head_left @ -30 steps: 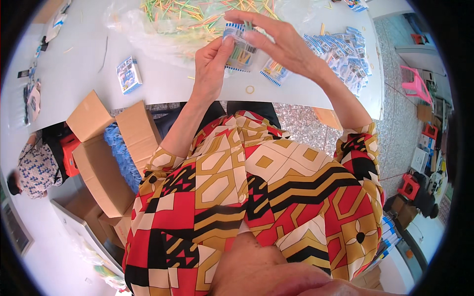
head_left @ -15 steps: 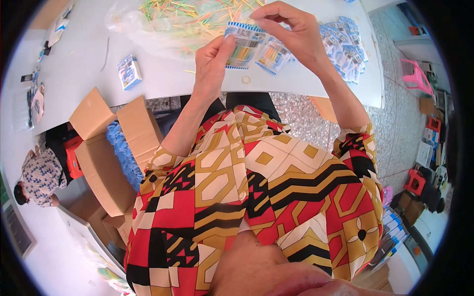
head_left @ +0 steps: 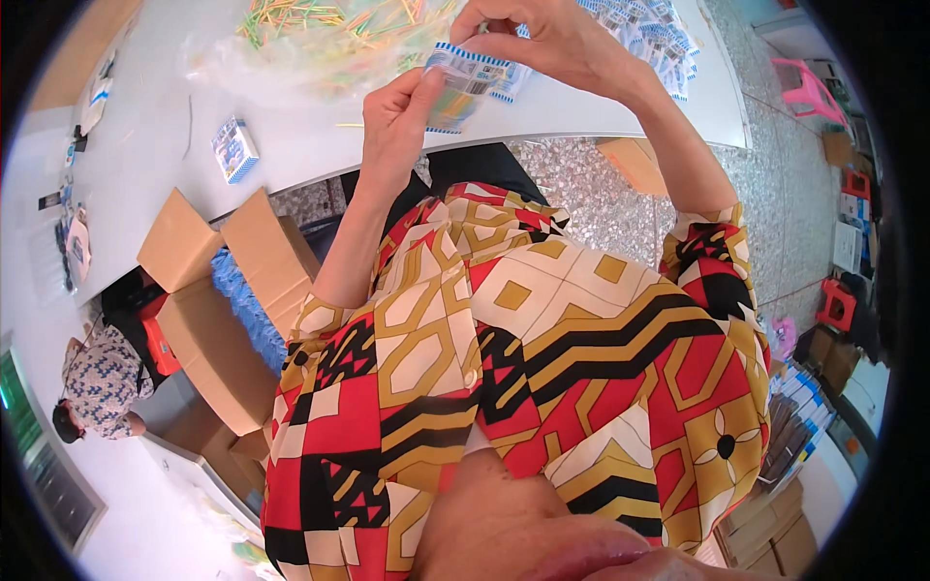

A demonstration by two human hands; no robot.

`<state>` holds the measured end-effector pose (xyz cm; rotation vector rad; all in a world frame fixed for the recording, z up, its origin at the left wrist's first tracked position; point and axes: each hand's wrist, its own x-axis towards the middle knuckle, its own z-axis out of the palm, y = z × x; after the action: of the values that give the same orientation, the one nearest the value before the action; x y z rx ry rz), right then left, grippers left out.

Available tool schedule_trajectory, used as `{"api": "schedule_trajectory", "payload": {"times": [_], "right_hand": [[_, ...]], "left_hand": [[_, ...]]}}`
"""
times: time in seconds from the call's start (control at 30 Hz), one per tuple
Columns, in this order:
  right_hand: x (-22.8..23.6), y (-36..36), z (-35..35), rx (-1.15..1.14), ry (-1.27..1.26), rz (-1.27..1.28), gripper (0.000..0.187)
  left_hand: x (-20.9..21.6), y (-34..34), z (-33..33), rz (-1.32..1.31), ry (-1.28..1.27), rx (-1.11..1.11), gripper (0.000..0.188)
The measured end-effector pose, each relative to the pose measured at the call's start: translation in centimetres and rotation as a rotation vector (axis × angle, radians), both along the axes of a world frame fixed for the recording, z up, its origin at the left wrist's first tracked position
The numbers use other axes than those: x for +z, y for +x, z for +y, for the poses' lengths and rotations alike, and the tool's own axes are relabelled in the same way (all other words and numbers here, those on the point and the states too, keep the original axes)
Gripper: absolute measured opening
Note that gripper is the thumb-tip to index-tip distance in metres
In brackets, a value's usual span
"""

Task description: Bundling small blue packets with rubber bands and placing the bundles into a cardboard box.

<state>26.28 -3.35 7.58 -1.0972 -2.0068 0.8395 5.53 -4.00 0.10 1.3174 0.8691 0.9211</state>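
Observation:
My left hand (head_left: 395, 126) grips a small clear packet (head_left: 467, 85) with blue-striped ends, the thumb laid on its front. Thin coloured sticks in yellow, green and orange show through the plastic. At the packet's upper edge, my right hand (head_left: 542, 44) is closed in a pinch with curled fingers. Whatever lies between those fingertips is too small and hidden to make out. Behind the held packet, part of another blue-and-white packet (head_left: 511, 82) peeks out on the table.
Loose coloured sticks (head_left: 310, 19) lie on a crumpled clear bag (head_left: 281, 73). Many similar packets (head_left: 649, 34) are heaped at the right. A small blue-and-white box (head_left: 234, 150) stands left on the white table (head_left: 320, 150). Below is an open carton (head_left: 208, 339); a person (head_left: 102, 382) is far left.
My right hand has come left and closer to the packet's top edge. The left hand keeps its grip on the packet. The whole view has shifted, with the table sitting higher in it.

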Motion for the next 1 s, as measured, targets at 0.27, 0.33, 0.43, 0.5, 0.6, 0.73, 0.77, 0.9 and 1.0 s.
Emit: {"api": "schedule_trajectory", "payload": {"times": [0.27,0.33,0.43,0.5,0.6,0.73,0.77,0.9,1.0], "right_hand": [[-3.8,0.1,-1.2,-0.181,-0.181,0.326,0.012],[-7.1,0.7,-1.2,-0.078,0.124,0.394,0.012],[-6.8,0.3,-3.4,-0.131,0.178,0.410,0.013],[-6.9,0.5,-4.6,-0.303,-0.069,0.361,0.014],[-10.1,1.2,-5.6,-0.393,0.207,0.170,0.022],[-10.9,0.0,-6.8,-0.368,0.249,0.212,0.024],[-11.1,0.2,-7.0,-0.355,0.210,0.264,0.023],[-11.9,0.6,-8.0,-0.477,-0.086,0.393,0.031],[-12.5,0.5,-8.2,-0.468,-0.268,0.521,0.032]], "left_hand": [[-0.9,0.6,-0.2,-0.159,-0.124,0.033,0.029],[-1.7,1.2,-0.5,-0.138,-0.127,0.008,0.029],[-2.5,1.8,-1.2,-0.124,-0.151,0.006,0.029],[-2.5,2.1,-1.7,-0.129,-0.172,0.006,0.029],[-2.8,3.0,-1.7,-0.156,-0.188,0.029,0.029],[-4.1,3.0,-2.2,-0.112,-0.247,0.060,0.029],[-4.0,3.3,-2.5,-0.097,-0.299,0.066,0.029],[-3.8,4.4,-3.1,-0.121,-0.351,-0.018,0.028],[-4.3,4.6,-2.2,-0.113,-0.326,-0.110,0.026]]}}
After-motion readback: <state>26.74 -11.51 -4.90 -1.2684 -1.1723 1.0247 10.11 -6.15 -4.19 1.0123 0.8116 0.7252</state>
